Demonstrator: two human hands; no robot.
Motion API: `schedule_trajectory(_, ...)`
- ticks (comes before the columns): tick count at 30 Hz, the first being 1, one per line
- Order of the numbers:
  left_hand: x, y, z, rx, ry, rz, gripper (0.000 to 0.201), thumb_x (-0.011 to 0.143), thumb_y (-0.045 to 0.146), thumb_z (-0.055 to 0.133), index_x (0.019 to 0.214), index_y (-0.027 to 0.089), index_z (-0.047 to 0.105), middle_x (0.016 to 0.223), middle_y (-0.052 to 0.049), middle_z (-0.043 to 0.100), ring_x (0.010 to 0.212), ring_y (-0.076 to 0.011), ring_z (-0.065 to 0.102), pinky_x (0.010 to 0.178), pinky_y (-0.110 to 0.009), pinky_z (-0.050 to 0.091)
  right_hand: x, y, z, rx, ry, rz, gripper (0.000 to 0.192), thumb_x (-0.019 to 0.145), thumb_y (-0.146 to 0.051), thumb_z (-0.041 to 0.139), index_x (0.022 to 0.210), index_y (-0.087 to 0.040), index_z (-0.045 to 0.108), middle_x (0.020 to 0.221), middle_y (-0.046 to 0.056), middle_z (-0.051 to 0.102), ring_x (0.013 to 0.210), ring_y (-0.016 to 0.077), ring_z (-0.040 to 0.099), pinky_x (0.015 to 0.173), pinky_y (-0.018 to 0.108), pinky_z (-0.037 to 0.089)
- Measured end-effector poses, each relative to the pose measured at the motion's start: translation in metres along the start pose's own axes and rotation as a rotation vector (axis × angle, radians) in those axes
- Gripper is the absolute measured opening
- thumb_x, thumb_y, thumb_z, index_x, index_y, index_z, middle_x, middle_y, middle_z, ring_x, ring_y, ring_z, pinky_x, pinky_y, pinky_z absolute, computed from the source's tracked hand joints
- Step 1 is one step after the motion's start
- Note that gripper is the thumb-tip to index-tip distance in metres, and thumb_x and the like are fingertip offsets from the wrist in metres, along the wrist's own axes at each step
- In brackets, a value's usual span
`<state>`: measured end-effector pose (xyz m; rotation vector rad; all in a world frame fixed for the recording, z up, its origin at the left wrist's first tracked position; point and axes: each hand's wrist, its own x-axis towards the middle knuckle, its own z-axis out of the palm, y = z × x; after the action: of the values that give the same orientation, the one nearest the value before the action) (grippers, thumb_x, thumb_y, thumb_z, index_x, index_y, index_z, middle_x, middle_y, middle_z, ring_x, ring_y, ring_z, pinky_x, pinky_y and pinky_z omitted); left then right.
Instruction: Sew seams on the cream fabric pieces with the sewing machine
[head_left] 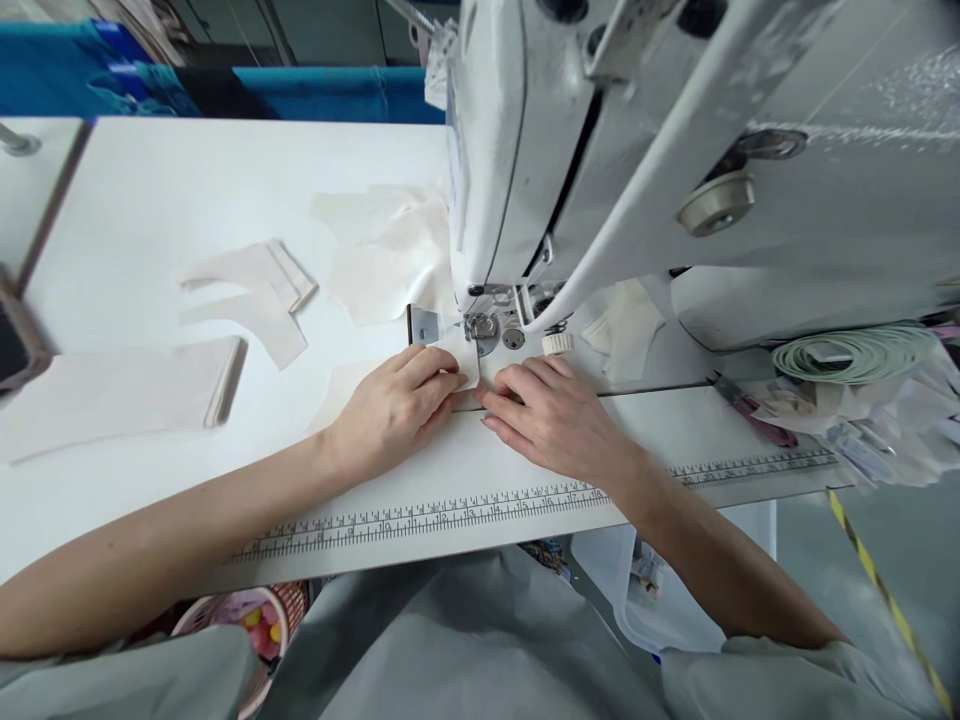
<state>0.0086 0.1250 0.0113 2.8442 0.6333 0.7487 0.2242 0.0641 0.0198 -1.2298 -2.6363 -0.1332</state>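
Observation:
A small off-white fabric piece (466, 362) lies at the presser foot (480, 326) of a white sewing machine (495, 150). My left hand (397, 405) has its fingers curled and closed on the piece's left part. From the right, my right hand (559, 415) meets the lower right corner, its thumb and fingertips pinched together there. A larger thin off-white fabric sheet (390, 250) spreads on the table behind my left hand. The needle tip is too small to make out.
Curved fabric pieces (262, 290) and a fabric stack (142, 390) lie left. Pale scraps (628, 330) sit under the machine arm. Right are snips (757, 412) and a green cord coil (855, 352). A ruler strip (450, 515) follows the front edge; a basket (289, 610) stands below.

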Motion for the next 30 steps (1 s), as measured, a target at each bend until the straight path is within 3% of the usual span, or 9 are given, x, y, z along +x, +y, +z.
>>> schedule_trajectory(8, 0.0, 0.0079, -0.0051, 0.309, -0.001, 0.13, 0.013, 0.092, 0.014, 0.054, 0.101, 0.012, 0.064, 0.098, -0.008, 0.069, 0.088, -0.0219, 0.06, 0.063, -0.033, 0.046, -0.0004, 0.0002, -0.0003, 0.053, -0.005, 0.005, 0.021, 0.097, -0.025, 0.048, 0.093, -0.017, 0.066, 0.091, 0.006, 0.06, 0.086, 0.0185, 0.05, 0.081, 0.035, 0.035)
schedule_trajectory(30, 0.0022, 0.0052, -0.0019, 0.247, -0.017, 0.124, 0.014, 0.095, 0.016, 0.051, 0.094, 0.014, 0.065, 0.096, -0.006, 0.069, 0.088, -0.0193, 0.061, 0.071, -0.032, 0.049, -0.0004, -0.0014, -0.0012, 0.05, -0.012, 0.019, 0.014, 0.093, -0.021, 0.053, 0.095, -0.017, 0.067, 0.092, 0.006, 0.06, 0.087, 0.0194, 0.052, 0.081, 0.035, 0.038)
